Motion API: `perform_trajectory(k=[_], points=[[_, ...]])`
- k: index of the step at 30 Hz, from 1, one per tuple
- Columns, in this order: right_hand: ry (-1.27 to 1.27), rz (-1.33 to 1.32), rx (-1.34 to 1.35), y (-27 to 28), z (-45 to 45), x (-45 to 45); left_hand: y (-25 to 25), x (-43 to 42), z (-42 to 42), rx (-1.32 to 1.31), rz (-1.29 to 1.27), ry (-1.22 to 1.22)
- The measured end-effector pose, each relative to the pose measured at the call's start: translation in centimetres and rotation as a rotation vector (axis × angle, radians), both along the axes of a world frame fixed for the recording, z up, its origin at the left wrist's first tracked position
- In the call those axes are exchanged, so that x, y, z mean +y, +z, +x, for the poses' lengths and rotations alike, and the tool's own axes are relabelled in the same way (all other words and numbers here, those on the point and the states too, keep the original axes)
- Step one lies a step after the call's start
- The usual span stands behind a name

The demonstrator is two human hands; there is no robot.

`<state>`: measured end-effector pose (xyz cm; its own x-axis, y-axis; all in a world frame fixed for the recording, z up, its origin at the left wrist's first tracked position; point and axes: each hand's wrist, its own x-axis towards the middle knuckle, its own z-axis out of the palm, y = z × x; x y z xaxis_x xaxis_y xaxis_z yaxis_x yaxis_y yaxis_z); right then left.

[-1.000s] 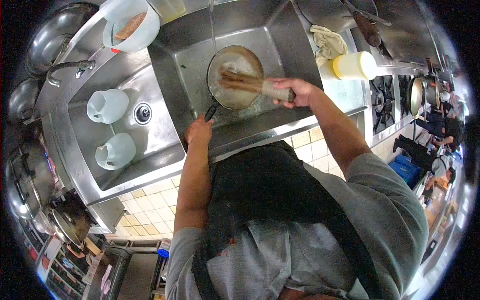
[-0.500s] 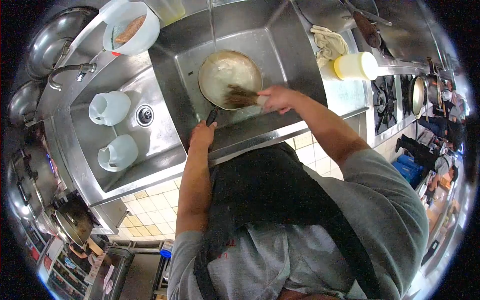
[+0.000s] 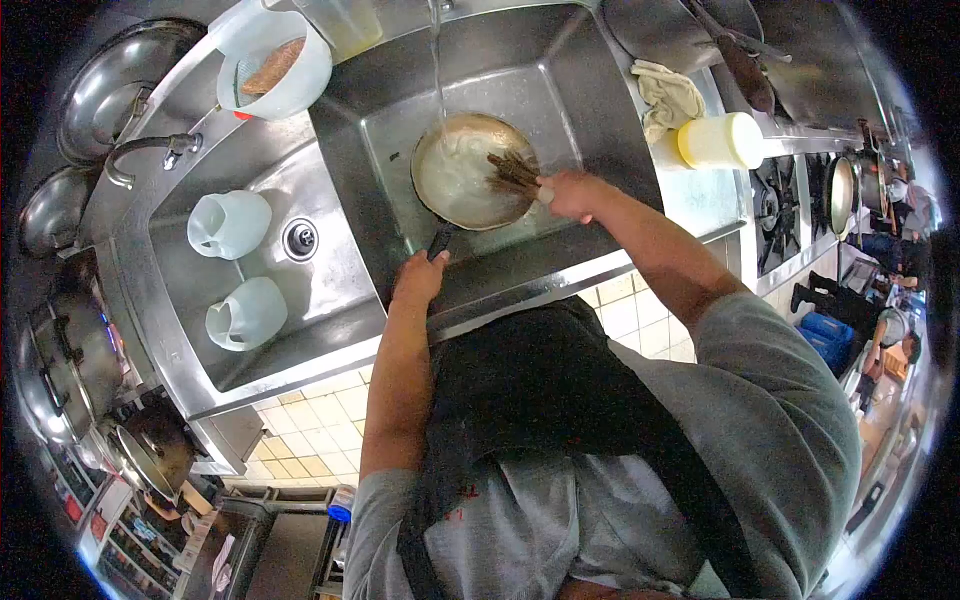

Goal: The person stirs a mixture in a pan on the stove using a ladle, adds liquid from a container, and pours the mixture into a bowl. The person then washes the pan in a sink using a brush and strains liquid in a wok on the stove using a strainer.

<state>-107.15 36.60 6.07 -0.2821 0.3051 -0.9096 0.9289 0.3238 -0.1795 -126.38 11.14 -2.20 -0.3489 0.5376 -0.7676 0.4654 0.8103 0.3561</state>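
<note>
A round frying pan [image 3: 455, 200] is held in the deep sink basin [image 3: 385, 120], with cloudy water in it. My left hand [image 3: 418, 277] is closed round its black handle [image 3: 440, 240]. A stream of water [image 3: 437, 70] falls from above into the pan. My right hand [image 3: 580, 195] grips a brown bristle brush [image 3: 514, 175] by its pale end, and the bristles are over the right side of the pan.
The left basin [image 3: 290, 330] holds two cut white plastic jugs [image 3: 230, 224]. Another cut jug [image 3: 310, 75] stands behind, with a brown scrubber inside. To the right are a crumpled cloth [image 3: 668, 97], a yellow-and-white container [image 3: 722, 141] and stove burners [image 3: 775, 205]. People are further right.
The brush has moved up and right across the pan, its bristles now clearer and splayed. The whole view has shifted slightly, while my left hand keeps its hold on the handle.
</note>
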Motion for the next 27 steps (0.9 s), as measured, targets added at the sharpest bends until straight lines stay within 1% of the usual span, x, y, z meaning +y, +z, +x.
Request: perform_trajectory(k=[1, 3, 4, 6, 7, 9, 10, 11, 13, 14, 16, 17, 18, 19, 21, 22, 23, 25, 27], points=[[0.001, 0.004, 0.002, -0.1, -0.4, -0.8, 0.0, 0.1, -0.1, 0.002, 0.004, 0.001], [-0.044, -0.121, 0.275, -1.0, -1.7, -3.9, 0.7, 0.2, 0.0, 0.011, -0.013, -0.024], [-0.045, -0.123, 0.277, -1.6, -2.9, -4.2, 1.0, 0.3, 0.0, 0.013, -0.016, -0.024], [-0.456, -0.337, 0.464, -2.8, -5.0, -4.7, 1.1, 0.4, 0.2, 0.034, -0.046, -0.009], [-0.456, -0.337, 0.465, -3.3, -5.7, -5.1, 1.0, 0.5, 0.2, 0.035, -0.046, -0.009], [-0.917, -0.075, 0.46, -5.0, -7.0, -5.8, 0.3, 0.6, -0.2, -0.038, -0.072, 0.05], [-0.878, -0.027, 0.415, -5.9, -7.1, -6.8, -0.1, 0.4, -0.4, -0.033, -0.071, 0.051], [-0.877, -0.027, 0.416, -5.4, -6.8, -7.8, -0.6, 0.0, -0.3, -0.077, -0.076, 0.071], [-0.609, -0.283, 0.41, -3.1, -6.5, -9.1, -0.6, 0.0, -0.6, -0.119, -0.077, 0.096], [-0.579, -0.304, 0.394, -1.0, -6.5, -9.2, 0.1, 0.2, -0.4, -0.088, -0.08, 0.081], [-0.612, -0.313, 0.37, -3.3, -5.6, -5.6, -0.3, -0.3, 0.1, -0.066, -0.086, 0.067], [-0.647, -0.318, 0.362, -4.9, -5.2, -3.5, -1.5, -0.7, -0.2, -0.035, -0.025, 0.023], [-0.598, -0.043, 0.395, -5.5, -5.4, -2.7, -1.5, -0.3, -0.5, 0.001, 0.04, -0.017], [-0.597, -0.043, 0.395, -6.1, -5.1, -2.6, -1.4, -0.2, -0.5, 0.001, 0.04, -0.017], [-0.582, -0.021, 0.339, -3.9, -5.1, -3.5, 0.8, 0.6, -0.4, -0.058, -0.064, 0.052], [-0.455, -0.11, 0.259, -5.1, -4.9, -3.3, 0.9, 0.7, -0.2, -0.062, -0.062, 0.049], [-0.455, -0.106, 0.257, -3.9, -4.7, -3.2, 1.0, 0.6, -0.3, -0.056, -0.053, 0.017], [-0.337, -0.296, 0.175, 0.0, -3.6, -3.5, 0.8, 0.3, -0.3, -0.055, -0.049, -0.024], [-0.297, -0.24, 0.146, 1.0, -1.2, -2.0, 0.1, 0.3, -0.3, -0.039, -0.043, -0.027]])
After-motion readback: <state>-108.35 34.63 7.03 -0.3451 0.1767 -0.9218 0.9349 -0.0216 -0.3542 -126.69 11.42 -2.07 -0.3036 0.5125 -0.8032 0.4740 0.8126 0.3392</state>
